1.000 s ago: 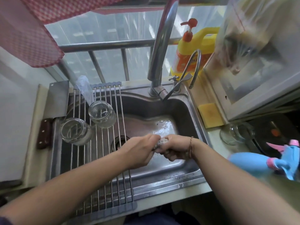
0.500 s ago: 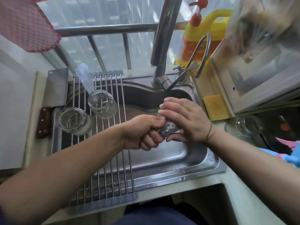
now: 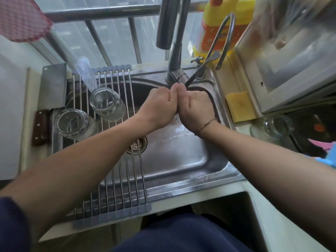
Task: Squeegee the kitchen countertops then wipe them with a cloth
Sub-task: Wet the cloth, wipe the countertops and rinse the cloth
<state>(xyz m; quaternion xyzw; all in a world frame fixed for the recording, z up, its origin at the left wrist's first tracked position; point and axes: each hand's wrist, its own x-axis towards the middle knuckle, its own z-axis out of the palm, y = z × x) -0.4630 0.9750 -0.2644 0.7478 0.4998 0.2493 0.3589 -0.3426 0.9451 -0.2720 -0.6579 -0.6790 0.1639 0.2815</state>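
My left hand [image 3: 158,104] and my right hand [image 3: 196,110] are clenched side by side, knuckles touching, over the back of the steel sink [image 3: 181,160], just below the tap base [image 3: 174,77]. The small grey cloth seen earlier is hidden inside the two fists. The pale countertop edge [image 3: 181,201] runs along the sink's front. No squeegee is in view.
A roll-up wire rack [image 3: 116,179] covers the sink's left part and carries two glass jars [image 3: 107,103] [image 3: 72,124]. A cleaver [image 3: 52,88] lies at the left. A yellow sponge [image 3: 240,106], a detergent bottle [image 3: 218,30], a glass jar [image 3: 272,126] and a blue spray bottle [image 3: 329,159] are on the right.
Both hands moved from the sink's middle toward the tap. The right hand turned from lying over the cloth to a fist beside the left, and the cloth is no longer visible.
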